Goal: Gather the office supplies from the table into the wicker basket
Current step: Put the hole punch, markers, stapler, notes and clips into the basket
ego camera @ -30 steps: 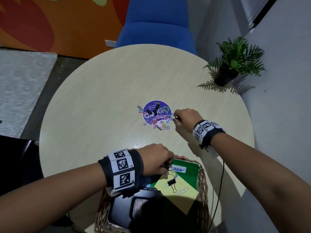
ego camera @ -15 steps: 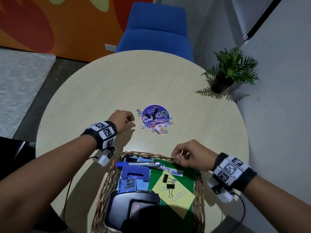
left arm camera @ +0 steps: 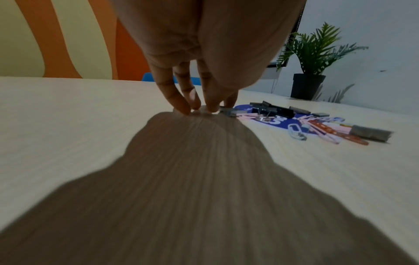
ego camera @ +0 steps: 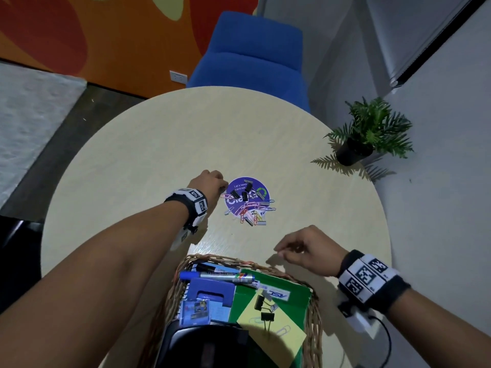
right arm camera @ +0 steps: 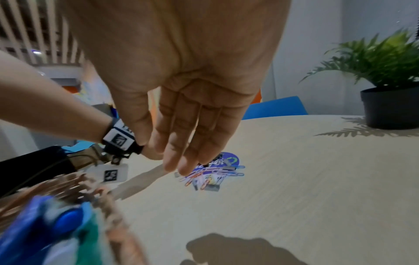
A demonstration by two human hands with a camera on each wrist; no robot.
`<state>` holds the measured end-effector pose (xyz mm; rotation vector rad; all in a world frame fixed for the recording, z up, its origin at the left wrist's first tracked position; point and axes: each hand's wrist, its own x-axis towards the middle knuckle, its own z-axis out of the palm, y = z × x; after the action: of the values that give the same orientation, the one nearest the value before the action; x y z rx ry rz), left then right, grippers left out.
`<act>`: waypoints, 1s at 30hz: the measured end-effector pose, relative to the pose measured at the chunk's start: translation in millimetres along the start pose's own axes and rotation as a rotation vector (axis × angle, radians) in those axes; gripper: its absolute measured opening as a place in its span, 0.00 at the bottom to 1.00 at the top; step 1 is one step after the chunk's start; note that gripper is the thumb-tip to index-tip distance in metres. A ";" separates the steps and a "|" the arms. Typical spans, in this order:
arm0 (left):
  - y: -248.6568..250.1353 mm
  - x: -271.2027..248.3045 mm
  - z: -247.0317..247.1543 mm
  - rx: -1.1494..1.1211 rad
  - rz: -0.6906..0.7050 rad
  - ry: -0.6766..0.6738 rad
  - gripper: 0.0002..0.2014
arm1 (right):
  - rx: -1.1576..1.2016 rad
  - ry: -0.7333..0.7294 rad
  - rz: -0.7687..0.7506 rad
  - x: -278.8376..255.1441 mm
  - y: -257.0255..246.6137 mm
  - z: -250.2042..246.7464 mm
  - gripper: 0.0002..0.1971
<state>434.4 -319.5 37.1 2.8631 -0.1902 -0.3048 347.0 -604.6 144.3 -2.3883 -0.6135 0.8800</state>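
Coloured paper clips, black binder clips and grey staple strips lie in a pile [ego camera: 248,205] [left arm camera: 317,123] [right arm camera: 211,174] on a round purple sticker at the table's middle. My left hand [ego camera: 224,185] [left arm camera: 208,108] is at the pile's left edge, fingertips gathered down on the table around a small grey staple strip [left arm camera: 228,112]. My right hand [ego camera: 279,251] [right arm camera: 179,166] hovers empty with relaxed fingers just beyond the far rim of the wicker basket [ego camera: 220,260]. The basket holds a blue marker [ego camera: 218,276], a green folder [ego camera: 295,296], a yellow note with two binder clips [ego camera: 263,309] and a blue punch.
A potted plant [ego camera: 366,134] stands at the table's far right edge. A blue chair [ego camera: 252,62] is behind the round table [ego camera: 159,155]. The basket sits at the near edge, with a black object at its near end.
My left hand went from the basket out to the pile's left edge. My right hand came from the pile to the basket rim and now hangs empty there.
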 end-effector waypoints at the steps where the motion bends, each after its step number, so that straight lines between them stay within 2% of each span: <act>1: -0.4 0.8 -0.7 0.000 0.005 0.003 0.13 | -0.004 0.039 0.013 8.3 1.1 -3.5 0.07; 4: -3.1 1.9 -3.7 -0.008 -0.003 -0.027 0.12 | -0.059 0.121 0.039 41.4 -0.8 -9.8 0.10; 8: -12.1 -4.0 -5.5 -0.029 -0.034 -0.049 0.11 | -0.150 0.175 0.067 95.8 -22.9 -10.7 0.19; 12: -23.5 -18.4 -5.3 -0.037 -0.064 -0.080 0.11 | -0.337 0.127 0.010 144.8 -43.3 -1.0 0.23; 16: -38.9 -36.0 -12.6 -0.059 -0.112 -0.158 0.10 | -0.552 0.007 -0.004 175.7 -50.8 4.5 0.27; 18: -42.5 -47.4 -20.5 -0.111 -0.125 -0.154 0.09 | -0.630 -0.052 -0.013 185.1 -51.0 5.7 0.24; 20: -39.1 -62.1 -31.3 -0.188 -0.121 -0.109 0.08 | -0.708 -0.087 -0.009 190.4 -52.7 8.8 0.17; 22: -29.3 -77.8 -41.1 -0.245 -0.067 -0.074 0.08 | -0.772 -0.132 0.039 189.8 -59.8 10.4 0.08; 23: -23.3 -85.9 -45.2 -0.268 -0.035 -0.057 0.09 | -0.785 -0.155 0.071 189.0 -63.2 11.1 0.07; 26: -1.6 -107.1 -54.6 -0.338 0.030 -0.034 0.10 | -0.759 -0.153 0.071 187.5 -64.2 13.0 0.07; 30: 32.4 -124.5 -63.3 -0.322 0.129 -0.077 0.10 | -0.745 -0.017 -0.035 182.7 -49.7 8.5 0.13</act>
<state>324.5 -316.2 129.1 2.5106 -0.3092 -0.3825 455.2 -460.5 85.5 -2.9998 -1.1438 0.7361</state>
